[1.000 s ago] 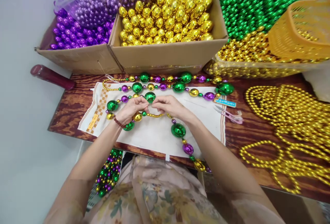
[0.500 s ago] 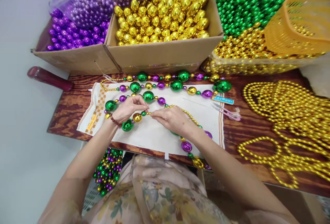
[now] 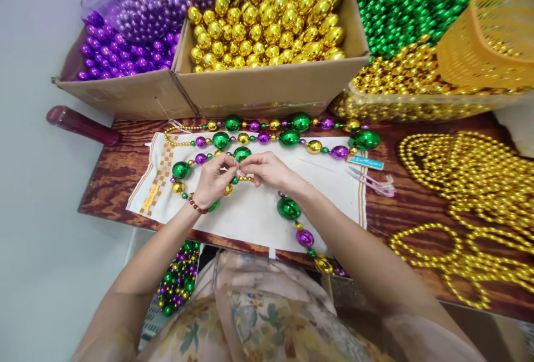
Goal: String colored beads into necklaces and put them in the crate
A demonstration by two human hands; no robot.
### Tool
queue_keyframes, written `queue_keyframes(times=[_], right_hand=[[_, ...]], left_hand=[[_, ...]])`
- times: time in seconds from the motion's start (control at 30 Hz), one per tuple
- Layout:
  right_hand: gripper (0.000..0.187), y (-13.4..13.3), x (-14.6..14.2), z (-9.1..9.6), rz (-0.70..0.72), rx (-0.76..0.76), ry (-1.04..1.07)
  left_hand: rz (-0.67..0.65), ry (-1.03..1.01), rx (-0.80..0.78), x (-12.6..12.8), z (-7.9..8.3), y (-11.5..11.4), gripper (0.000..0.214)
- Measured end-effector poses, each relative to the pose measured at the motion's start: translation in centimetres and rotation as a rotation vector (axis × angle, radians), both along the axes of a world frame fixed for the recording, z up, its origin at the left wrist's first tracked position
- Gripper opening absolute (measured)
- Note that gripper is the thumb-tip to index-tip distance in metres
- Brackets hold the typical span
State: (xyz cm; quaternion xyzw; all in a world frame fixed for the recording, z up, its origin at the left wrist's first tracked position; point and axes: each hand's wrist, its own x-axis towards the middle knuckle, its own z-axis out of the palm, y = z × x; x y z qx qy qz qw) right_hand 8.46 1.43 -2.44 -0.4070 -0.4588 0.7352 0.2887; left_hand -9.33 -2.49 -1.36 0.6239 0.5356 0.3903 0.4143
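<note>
My left hand (image 3: 217, 179), with a brown bead bracelet at the wrist, is closed in a pinch. Its fingertips meet those of my right hand (image 3: 267, 172), also pinching. Between them is a thin, pale thread (image 3: 238, 172), barely visible. Just below the fingertips run small gold beads (image 3: 247, 179) of a necklace strung in green, purple and gold. One side of this necklace curves left past a large green bead (image 3: 181, 170); another comes down on the right with a green bead (image 3: 288, 207) and a purple bead (image 3: 305, 238). My hands and forearms hide parts of it.
A white cloth (image 3: 250, 223) covers the wooden table's middle. Behind lie another bead strand (image 3: 289, 138), then boxes of purple (image 3: 125, 53) and gold beads (image 3: 271, 34). To the right are thread snips (image 3: 375, 183), gold bead chains (image 3: 467, 167) and an orange basket (image 3: 463, 45).
My right hand has moved up and left until its fingertips meet those of my left hand. The left hand has shifted slightly right, and the view has moved a little.
</note>
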Motion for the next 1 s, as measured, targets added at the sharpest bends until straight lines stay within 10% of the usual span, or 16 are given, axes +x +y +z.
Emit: queue_keyframes(times=[0.33, 0.57, 0.8, 1.0], right_hand=[[0.006, 0.4, -0.6, 0.1, 0.014, -0.058, -0.102], [0.007, 0.2, 3.5, 0.8, -0.12, 0.583, -0.748], [0.017, -3.0, 6.4, 0.5, -0.379, 0.087, 0.337], [0.019, -4.6, 4.5, -1.5, -0.313, -0.001, 0.248]], left_hand=[[0.025, -0.036, 0.196, 0.6, -1.3, 0.2, 0.012], [0.136, -0.254, 0.111, 0.6, -1.6, 0.4, 0.012], [0.049, -0.576, -0.284, -0.6, -0.8, 1.1, 0.03], [0.033, -0.792, -0.376, -0.1, -0.4, 1.1, 0.034]])
